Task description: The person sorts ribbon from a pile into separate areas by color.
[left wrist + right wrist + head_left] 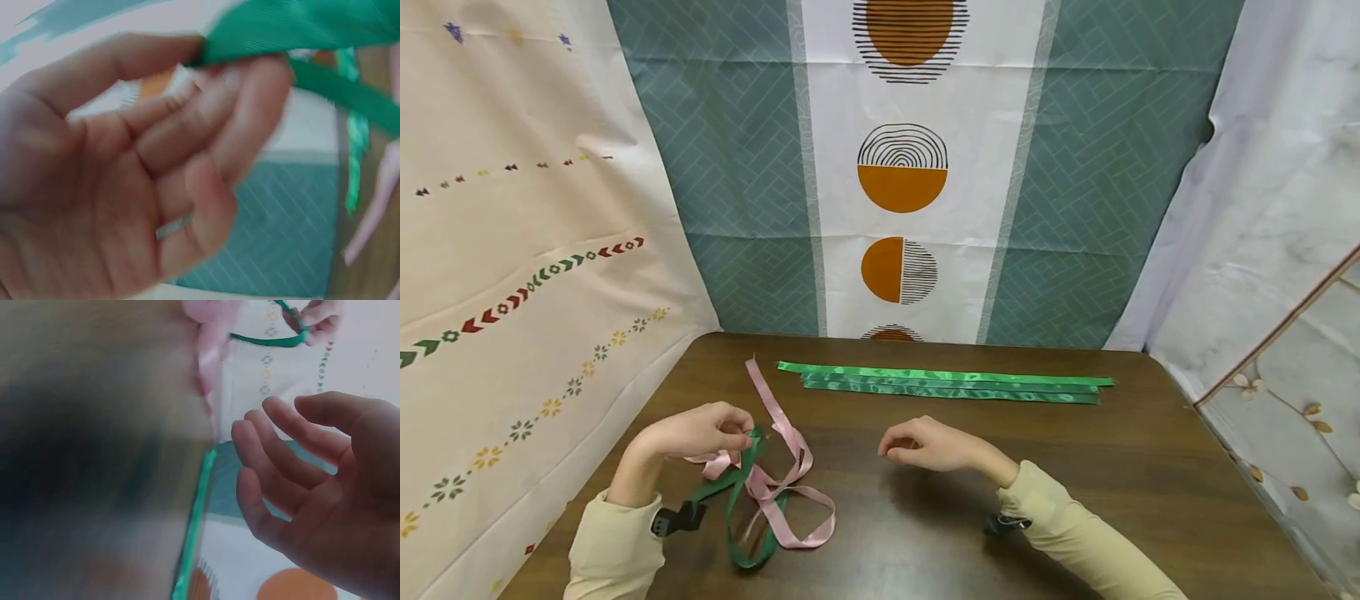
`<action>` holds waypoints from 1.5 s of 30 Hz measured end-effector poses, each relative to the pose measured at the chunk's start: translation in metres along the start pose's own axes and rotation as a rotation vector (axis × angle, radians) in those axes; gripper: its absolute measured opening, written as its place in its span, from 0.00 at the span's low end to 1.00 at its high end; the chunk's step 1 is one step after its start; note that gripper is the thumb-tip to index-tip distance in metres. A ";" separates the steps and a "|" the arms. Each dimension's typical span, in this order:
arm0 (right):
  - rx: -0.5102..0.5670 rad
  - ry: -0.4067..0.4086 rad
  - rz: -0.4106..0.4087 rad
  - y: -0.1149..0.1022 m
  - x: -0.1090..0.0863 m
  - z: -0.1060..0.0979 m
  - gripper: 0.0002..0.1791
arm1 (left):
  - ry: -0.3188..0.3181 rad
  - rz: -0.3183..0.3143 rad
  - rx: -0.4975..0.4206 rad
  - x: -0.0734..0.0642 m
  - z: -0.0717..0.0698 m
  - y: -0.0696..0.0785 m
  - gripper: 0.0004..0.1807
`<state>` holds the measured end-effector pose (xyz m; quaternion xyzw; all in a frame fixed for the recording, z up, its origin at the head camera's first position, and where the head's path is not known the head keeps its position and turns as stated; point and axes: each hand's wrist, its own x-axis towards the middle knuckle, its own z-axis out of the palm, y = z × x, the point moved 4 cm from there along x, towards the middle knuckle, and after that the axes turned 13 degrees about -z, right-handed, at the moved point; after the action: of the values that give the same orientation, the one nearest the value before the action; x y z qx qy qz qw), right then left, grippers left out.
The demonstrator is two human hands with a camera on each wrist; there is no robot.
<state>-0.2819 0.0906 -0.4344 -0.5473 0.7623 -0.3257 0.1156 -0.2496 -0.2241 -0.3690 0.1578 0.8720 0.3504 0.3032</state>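
Observation:
Thumb and fingertips of my left hand (pixel 711 432) pinch a dark green ribbon (pixel 742 475) above the left part of the table. In the left wrist view the green ribbon (pixel 306 28) runs between thumb and fingers and trails off to the right. Lower down, the green ribbon hangs in a loop onto the table, beside a loosely tangled pink ribbon (pixel 782 521). My right hand (pixel 936 443) hovers over the middle of the table, holding nothing. Its fingers are loosely bent in the right wrist view, with the palm (pixel 331 494) showing.
Several green ribbons (pixel 951 385) lie straight, side by side, along the back of the brown wooden table (pixel 1150 467). Patterned cloths hang behind the table (pixel 745 167) and at both sides.

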 end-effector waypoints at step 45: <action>0.507 0.396 -0.073 -0.045 -0.052 -0.098 0.07 | -0.024 0.497 -0.278 0.058 0.003 0.108 0.10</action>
<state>-0.2806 0.1658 -0.3407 -0.4538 0.6444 -0.6095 0.0859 -0.2851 -0.1184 -0.3190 0.3279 0.7464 0.5284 0.2370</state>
